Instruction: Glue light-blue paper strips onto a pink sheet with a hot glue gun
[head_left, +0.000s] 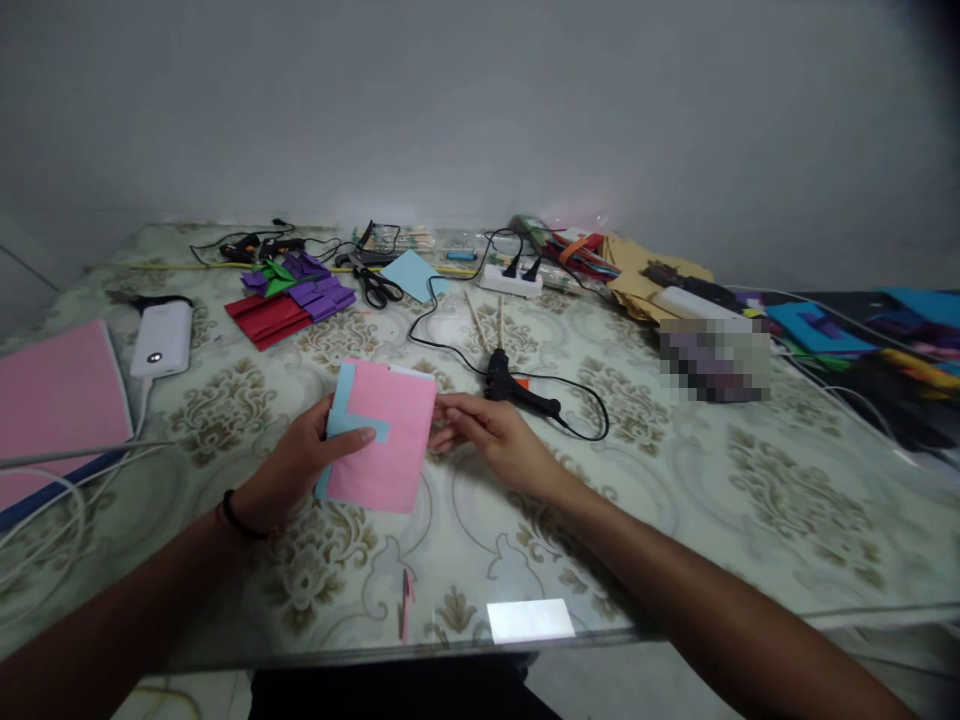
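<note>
A folded pink paper card (382, 465) with a light blue paper tab and a blue left edge is held above the table. My left hand (315, 450) is closed on its left side, the thumb pressed on the blue tab and the fingers behind. My right hand (495, 435) is at the card's right edge, fingers stretched out and slightly apart, the tips close to or touching the edge. Just beyond that hand a black glue gun (517, 388) lies on the table, its cord looping to the right.
Behind lie folded red and purple papers (289, 305), black scissors (375, 285), a light blue sheet (412, 272) and a white power strip (511, 281). A white power bank (162, 338) and pink sheets (64, 400) are left. Brown paper (645, 270) and coloured paper (817, 330) are right.
</note>
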